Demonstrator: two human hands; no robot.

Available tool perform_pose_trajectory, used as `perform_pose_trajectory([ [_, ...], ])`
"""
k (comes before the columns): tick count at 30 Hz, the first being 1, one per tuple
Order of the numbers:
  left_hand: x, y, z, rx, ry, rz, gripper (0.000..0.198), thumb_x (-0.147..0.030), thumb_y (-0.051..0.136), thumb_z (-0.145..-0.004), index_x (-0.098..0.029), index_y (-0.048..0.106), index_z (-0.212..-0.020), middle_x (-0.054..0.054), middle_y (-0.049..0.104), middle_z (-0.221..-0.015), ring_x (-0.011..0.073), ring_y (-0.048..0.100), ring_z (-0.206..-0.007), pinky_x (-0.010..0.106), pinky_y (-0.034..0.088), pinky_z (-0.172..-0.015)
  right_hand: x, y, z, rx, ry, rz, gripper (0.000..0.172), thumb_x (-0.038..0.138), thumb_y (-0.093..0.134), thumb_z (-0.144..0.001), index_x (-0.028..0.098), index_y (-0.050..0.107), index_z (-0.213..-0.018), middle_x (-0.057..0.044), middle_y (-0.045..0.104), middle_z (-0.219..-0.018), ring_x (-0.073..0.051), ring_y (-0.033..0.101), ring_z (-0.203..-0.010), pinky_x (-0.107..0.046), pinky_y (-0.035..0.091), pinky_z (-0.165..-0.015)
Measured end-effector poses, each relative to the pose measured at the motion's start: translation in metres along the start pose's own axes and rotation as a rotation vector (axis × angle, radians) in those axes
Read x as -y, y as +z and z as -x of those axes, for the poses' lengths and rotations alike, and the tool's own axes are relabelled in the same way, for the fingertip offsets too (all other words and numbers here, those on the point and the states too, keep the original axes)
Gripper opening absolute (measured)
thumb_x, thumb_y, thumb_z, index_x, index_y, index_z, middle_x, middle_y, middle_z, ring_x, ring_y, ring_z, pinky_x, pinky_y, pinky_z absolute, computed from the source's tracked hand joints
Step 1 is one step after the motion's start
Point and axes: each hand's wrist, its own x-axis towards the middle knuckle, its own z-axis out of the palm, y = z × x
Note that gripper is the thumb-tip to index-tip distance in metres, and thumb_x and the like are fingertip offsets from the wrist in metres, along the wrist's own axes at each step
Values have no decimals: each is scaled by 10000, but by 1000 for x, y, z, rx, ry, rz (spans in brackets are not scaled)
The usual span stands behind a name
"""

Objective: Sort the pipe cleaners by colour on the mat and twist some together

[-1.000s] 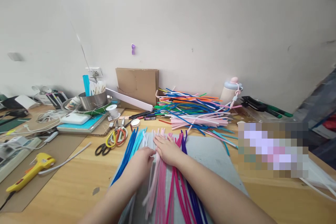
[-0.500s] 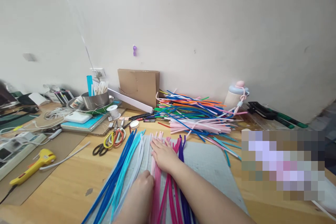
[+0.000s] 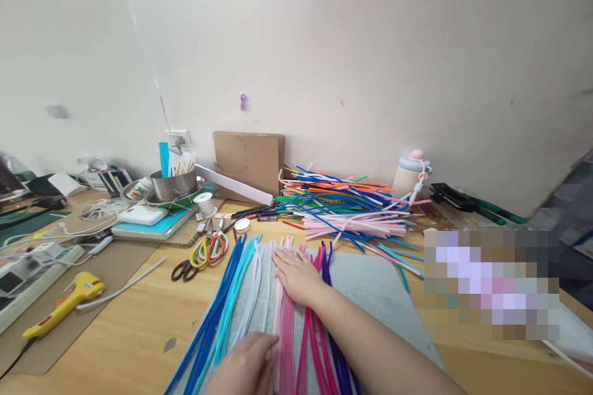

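At six o'clock, pink stems [image 3: 287, 345] are pinned by the right hand [image 3: 299, 276], fingers slightly spread; left hand [image 3: 248, 361] curled, pinch unclear; smoothing seems needed.

Head view, forward and down over hands [image 3: 299, 276]

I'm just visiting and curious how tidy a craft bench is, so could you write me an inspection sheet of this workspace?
Surface: wooden table with a grey mat on it.
Job's things: blue, white, pink and purple strips lie lengthwise on the mat, loosely grouped by colour.
Clutter: mixed strip pile behind the mat; scissors and yellow glue gun to the left.
Hands: right hand flat on the pink strips; left hand beside them, its grip unclear.
Cables: white cables and black glue-gun cord at left.
Surroundings: pale wall, leaning cardboard, bottle; a blurred patch hides part at right.
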Motion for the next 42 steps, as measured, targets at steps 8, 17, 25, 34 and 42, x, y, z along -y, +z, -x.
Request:
perform_pose_trajectory([
  [8,14,-27,-41,17,34,-266,478,-428,501,-846,-317,470,-1310,57,389,-1437,302,291,-1337,538,177,-1073,3,1,0,21,5,25,512,365,245,-937,211,284,-1423,-25,236,-1496,-158,177,-1380,-423,90,-1115],
  [17,31,-24,-33,-29,-89,-332,496,-509,381,-879,-251,518,-1280,172,391,-1416,309,284,-1340,531,156,-1076,3,-2,-2,38,-2,25,513,364,266,-934,217,279,-1425,-20,239,-1493,-172,193,-1377,-435,109,-1116],
  [25,35,-24,-42,-13,7,-229,504,-483,314,-907,-196,540,-1253,145,466,-1370,274,304,-1336,516,121,-1103,6,-5,2,22,14,25,511,366,262,-936,216,292,-1423,-35,255,-1488,-175,219,-1369,-404,97,-1122],
  [34,47,-16,-50,-39,20,-148,514,-477,358,-897,-226,444,-1338,116,409,-1414,251,270,-1353,512,96,-1104,8,-8,3,-4,43,18,494,361,289,-931,233,318,-1408,-45,277,-1480,-176,224,-1367,-466,27,-1113],
  [42,107,-44,-32,-399,-225,309,440,-417,336,-892,-205,541,-1218,87,584,-1258,232,463,-1229,475,175,-1102,22,-52,15,-412,-40,-118,419,338,277,-945,251,505,-1285,-34,532,-1309,-185,427,-1253,-482,64,-1124],
])
